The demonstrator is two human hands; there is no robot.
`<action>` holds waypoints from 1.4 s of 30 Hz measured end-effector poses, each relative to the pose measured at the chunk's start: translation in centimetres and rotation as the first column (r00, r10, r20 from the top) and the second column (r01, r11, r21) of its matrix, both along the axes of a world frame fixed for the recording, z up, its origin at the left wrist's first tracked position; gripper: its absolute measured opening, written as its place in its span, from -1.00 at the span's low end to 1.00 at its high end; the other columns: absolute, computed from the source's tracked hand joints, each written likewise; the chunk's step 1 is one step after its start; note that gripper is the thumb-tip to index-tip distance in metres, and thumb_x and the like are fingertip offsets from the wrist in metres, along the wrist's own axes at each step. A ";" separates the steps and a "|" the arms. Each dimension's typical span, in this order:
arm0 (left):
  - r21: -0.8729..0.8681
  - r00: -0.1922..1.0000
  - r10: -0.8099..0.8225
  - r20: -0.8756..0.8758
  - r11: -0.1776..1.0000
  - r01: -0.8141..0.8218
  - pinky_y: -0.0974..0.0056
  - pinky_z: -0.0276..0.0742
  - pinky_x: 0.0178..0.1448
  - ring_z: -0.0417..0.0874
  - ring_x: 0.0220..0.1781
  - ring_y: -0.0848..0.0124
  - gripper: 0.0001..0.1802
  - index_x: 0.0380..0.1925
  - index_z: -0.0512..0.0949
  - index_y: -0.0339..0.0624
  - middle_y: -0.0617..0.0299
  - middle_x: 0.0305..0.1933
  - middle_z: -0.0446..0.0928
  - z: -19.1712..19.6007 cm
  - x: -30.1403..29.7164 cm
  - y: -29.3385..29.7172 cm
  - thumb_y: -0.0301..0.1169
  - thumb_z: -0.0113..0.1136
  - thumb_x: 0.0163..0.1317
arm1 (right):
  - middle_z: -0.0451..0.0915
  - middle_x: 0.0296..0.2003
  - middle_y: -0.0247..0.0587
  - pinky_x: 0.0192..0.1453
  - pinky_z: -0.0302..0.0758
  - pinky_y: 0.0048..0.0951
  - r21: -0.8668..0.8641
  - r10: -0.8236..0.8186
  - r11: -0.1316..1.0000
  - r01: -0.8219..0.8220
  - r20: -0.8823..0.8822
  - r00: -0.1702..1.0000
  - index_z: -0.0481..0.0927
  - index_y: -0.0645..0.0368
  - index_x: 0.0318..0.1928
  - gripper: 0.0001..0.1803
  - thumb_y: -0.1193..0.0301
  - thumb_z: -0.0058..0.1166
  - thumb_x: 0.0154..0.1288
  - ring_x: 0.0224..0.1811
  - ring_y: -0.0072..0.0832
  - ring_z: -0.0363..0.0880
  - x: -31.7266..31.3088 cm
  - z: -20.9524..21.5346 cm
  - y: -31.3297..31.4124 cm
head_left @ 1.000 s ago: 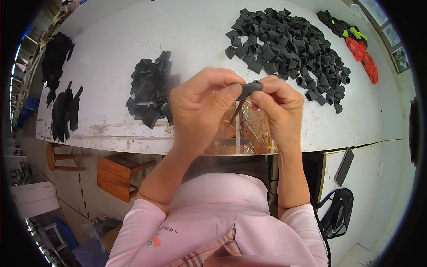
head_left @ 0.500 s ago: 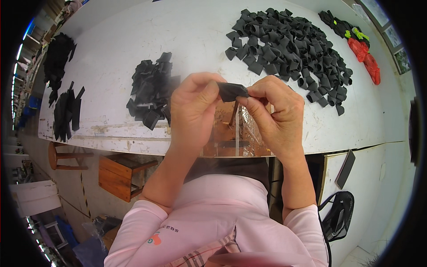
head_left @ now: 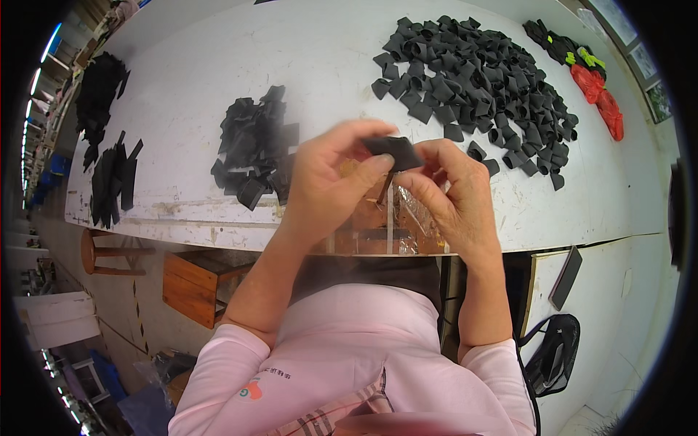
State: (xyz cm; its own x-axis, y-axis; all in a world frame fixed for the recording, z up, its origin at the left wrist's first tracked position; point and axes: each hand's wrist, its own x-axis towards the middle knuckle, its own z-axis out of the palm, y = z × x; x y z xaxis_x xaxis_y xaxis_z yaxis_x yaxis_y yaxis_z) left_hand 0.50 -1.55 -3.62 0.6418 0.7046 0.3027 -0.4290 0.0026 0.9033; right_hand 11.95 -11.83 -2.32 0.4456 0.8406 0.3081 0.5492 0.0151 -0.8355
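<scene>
A small folded piece of black fabric point(head_left: 396, 151) is up in front of me, over the near edge of the table. My left hand point(head_left: 331, 185) pinches it, the thumb pressed flat on its face and the fingers behind. At its right end the curled fingers of my right hand point(head_left: 462, 192) touch the edge, with the thumb just below the lower corner. Some of those fingertips are hidden behind the fabric. Left of my hands lies a heap of flat black fabric pieces point(head_left: 247, 138), partly covered by my left hand.
A large pile of black fabric loops point(head_left: 472, 80) spreads over the far right of the white table point(head_left: 174, 94). Black strips point(head_left: 113, 182) lie at the left edge. A red plastic bag point(head_left: 596, 94) sits far right. Wooden stools point(head_left: 190, 287) stand below the table's left side.
The fabric piece has turned to show a broader, flatter face and shifted slightly right. My left thumb has moved onto that face, and my right thumb has come away from the end it was pinching.
</scene>
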 end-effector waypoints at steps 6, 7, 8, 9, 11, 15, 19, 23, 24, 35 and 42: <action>0.304 0.955 0.127 -0.266 0.952 -0.042 0.51 0.38 -0.40 0.46 -0.49 0.63 -0.92 -0.42 0.50 -0.31 0.27 -0.56 0.51 -1.4 0.1 0.8 -0.52 0.11 0.07 | 0.33 -0.65 -0.14 -0.59 0.24 -0.35 0.139 -0.046 0.990 -0.006 0.370 0.928 0.50 0.21 -0.47 -0.93 0.49 0.10 0.01 -0.68 -0.25 0.32 0.1 0.5 0.8; 0.357 0.946 0.192 -0.263 0.930 -0.090 0.50 0.37 -0.44 0.46 -0.53 0.63 -0.90 -0.46 0.47 -0.33 0.24 -0.59 0.51 -1.2 0.3 0.6 -0.50 0.12 0.07 | 0.33 -0.66 -0.13 -0.59 0.24 -0.36 0.148 -0.043 0.989 -0.017 0.394 0.918 0.49 0.22 -0.49 -0.93 0.50 0.10 0.01 -0.68 -0.26 0.33 0.2 0.6 1.0; 0.343 0.939 0.196 -0.284 0.935 -0.092 0.50 0.37 -0.44 0.46 -0.53 0.63 -0.90 -0.46 0.47 -0.33 0.24 -0.59 0.51 -1.7 0.1 0.7 -0.50 0.12 0.07 | 0.33 -0.67 -0.12 -0.59 0.25 -0.38 0.163 -0.038 0.986 -0.034 0.419 0.907 0.49 0.23 -0.51 -0.93 0.50 0.09 0.01 -0.69 -0.27 0.33 0.6 0.7 1.2; 0.351 0.924 0.254 -0.285 0.925 -0.146 0.49 0.37 -0.43 0.46 -0.53 0.63 -0.91 -0.46 0.48 -0.32 0.24 -0.60 0.51 -2.3 -0.1 0.7 -0.50 0.11 0.07 | 0.34 -0.67 -0.22 -0.59 0.21 -0.49 0.147 0.014 0.986 -0.078 0.393 0.920 0.48 0.26 -0.52 -0.91 0.52 0.08 0.04 -0.68 -0.45 0.29 1.1 0.9 1.3; 0.360 0.864 0.349 -0.363 0.908 -0.215 0.44 0.40 -0.43 0.51 -0.49 0.53 -0.88 -0.43 0.47 -0.30 0.18 -0.53 0.50 -4.0 -1.0 0.2 -0.49 0.15 0.04 | 0.44 -0.61 -0.37 -0.58 0.18 -0.67 0.145 0.100 0.984 -0.102 0.021 0.995 0.54 0.25 -0.47 -0.87 0.43 0.06 0.12 -0.63 -0.70 0.29 2.1 2.0 1.3; 0.670 0.643 0.519 -0.563 0.742 -0.011 0.25 0.42 -0.32 0.47 -0.29 0.19 -0.68 -0.30 0.40 -0.25 0.07 -0.36 0.37 -8.8 -3.7 -1.7 -0.46 0.24 -0.10 | 0.47 -0.61 -0.37 -0.56 0.17 -0.72 0.201 -0.212 0.935 0.292 -0.345 0.914 0.57 0.29 -0.35 -0.68 0.24 -0.03 0.20 -0.64 -0.71 0.28 5.2 1.2 2.4; 0.795 0.500 0.687 -0.527 0.607 0.003 0.22 0.40 -0.28 0.44 -0.30 0.15 -0.74 -0.39 0.40 -0.29 0.08 -0.33 0.34 -12.4 -4.8 -2.4 -0.51 0.23 -0.11 | 0.46 -0.63 -0.41 -0.59 0.18 -0.71 -0.034 -0.186 0.982 0.186 -0.342 0.921 0.57 0.29 -0.34 -0.66 0.23 -0.06 0.23 -0.63 -0.74 0.29 0.7 -3.4 -1.2; 0.824 0.575 0.650 -0.497 0.561 0.079 0.25 0.40 -0.27 0.43 -0.29 0.17 -0.80 -0.44 0.45 -0.27 0.06 -0.30 0.33 -12.9 -5.4 -1.9 -0.57 0.21 -0.13 | 0.48 -0.60 -0.35 -0.51 0.28 -0.67 -0.315 -0.086 0.946 -0.078 -0.477 0.875 0.55 0.30 -0.36 -0.65 0.20 0.02 0.19 -0.55 -0.69 0.36 -2.7 -7.1 -2.8; 0.831 0.677 0.606 -0.417 0.556 0.014 0.26 0.40 -0.25 0.42 -0.26 0.18 -0.80 -0.45 0.48 -0.24 0.06 -0.26 0.34 -12.5 -5.5 -2.0 -0.60 0.21 -0.16 | 0.48 -0.60 -0.35 -0.51 0.28 -0.67 -0.310 -0.088 0.948 -0.073 -0.474 0.876 0.55 0.30 -0.36 -0.65 0.20 0.02 0.19 -0.55 -0.69 0.36 -3.1 -7.7 -2.8; 0.863 0.898 0.436 -0.052 0.473 -0.180 0.32 0.36 -0.15 0.36 -0.11 0.22 -0.82 -0.45 0.58 -0.05 0.11 -0.08 0.33 -9.8 -4.5 -3.5 -0.55 0.26 -0.11 | 0.50 -0.31 -0.31 -0.35 0.35 -0.69 0.044 0.098 0.990 -0.132 -0.897 0.431 0.59 0.23 -0.31 -0.86 0.45 0.13 0.09 -0.39 -0.69 0.40 -3.6 -9.4 -2.7; 0.503 0.897 0.429 -0.107 0.802 -0.323 0.41 0.36 -0.22 0.40 -0.20 0.37 -0.80 -0.39 0.52 -0.18 0.13 -0.15 0.36 -8.4 -4.4 -5.0 -0.62 0.17 -0.07 | 0.48 -0.43 -0.30 -0.44 0.33 -0.65 0.107 -0.052 0.987 0.123 -0.511 0.858 0.56 0.28 -0.42 -0.94 0.54 0.11 0.07 -0.47 -0.66 0.40 -4.8 -8.0 -2.6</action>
